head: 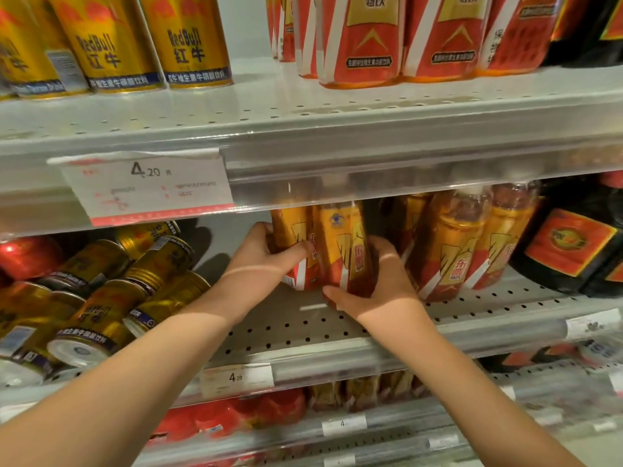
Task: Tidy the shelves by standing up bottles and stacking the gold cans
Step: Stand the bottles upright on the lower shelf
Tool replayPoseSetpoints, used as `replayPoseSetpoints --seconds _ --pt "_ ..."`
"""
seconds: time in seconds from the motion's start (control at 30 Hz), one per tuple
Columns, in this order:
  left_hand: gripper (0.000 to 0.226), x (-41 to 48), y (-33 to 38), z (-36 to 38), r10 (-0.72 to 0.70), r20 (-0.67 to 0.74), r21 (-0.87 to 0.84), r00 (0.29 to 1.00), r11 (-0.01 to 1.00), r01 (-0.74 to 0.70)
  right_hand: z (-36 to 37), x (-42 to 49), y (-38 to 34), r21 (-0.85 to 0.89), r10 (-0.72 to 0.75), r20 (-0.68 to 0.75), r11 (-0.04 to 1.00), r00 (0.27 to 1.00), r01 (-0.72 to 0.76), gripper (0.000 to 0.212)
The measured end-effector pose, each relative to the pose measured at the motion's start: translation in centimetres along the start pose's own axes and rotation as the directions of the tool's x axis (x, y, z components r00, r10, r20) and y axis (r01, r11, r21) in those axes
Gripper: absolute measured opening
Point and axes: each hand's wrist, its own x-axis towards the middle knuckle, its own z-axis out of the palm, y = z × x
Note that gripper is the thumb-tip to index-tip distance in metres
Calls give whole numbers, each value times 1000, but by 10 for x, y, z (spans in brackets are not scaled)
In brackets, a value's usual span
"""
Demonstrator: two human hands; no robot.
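Below and to the right of the price tag (145,187), the left hand (266,254) curls round the left bottle (290,230) and the right hand (381,284) closes round the right bottle (340,251). Both bottles are near upright and pressed together. Their caps are hidden behind the rail, and I cannot tell whether their bases sit flat on the shelf (296,332). Let go too soon, either would likely topple into the standing bottles (448,244) further right of the tag. The gold cans (111,291), heaped on their sides below and left of the tag, look loose. A brush from the left forearm could roll them off.
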Motion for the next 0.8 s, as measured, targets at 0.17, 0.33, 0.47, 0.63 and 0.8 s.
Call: replayPoseSetpoints --seconds 0.17,0.33,0.47,0.63,0.8 --pt "58 0 -3 11 90 96 -35 991 996 -87 -7 -15 13 -135 -41 -74 990 996 30 93" --pt "69 1 4 15 120 174 36 977 991 -128 -23 -29 13 -290 -75 -204 957 976 13 94" --pt "46 8 9 25 164 212 93 963 978 -187 -29 -41 7 -442 -83 -216 897 973 -22 93" --pt "51 14 18 37 187 225 28 956 980 -198 -34 -49 9 -474 -109 -289 880 951 -43 69" --pt "55 14 26 47 187 213 11 959 981 -194 -37 -42 16 -376 -29 -240 924 970 -65 50"
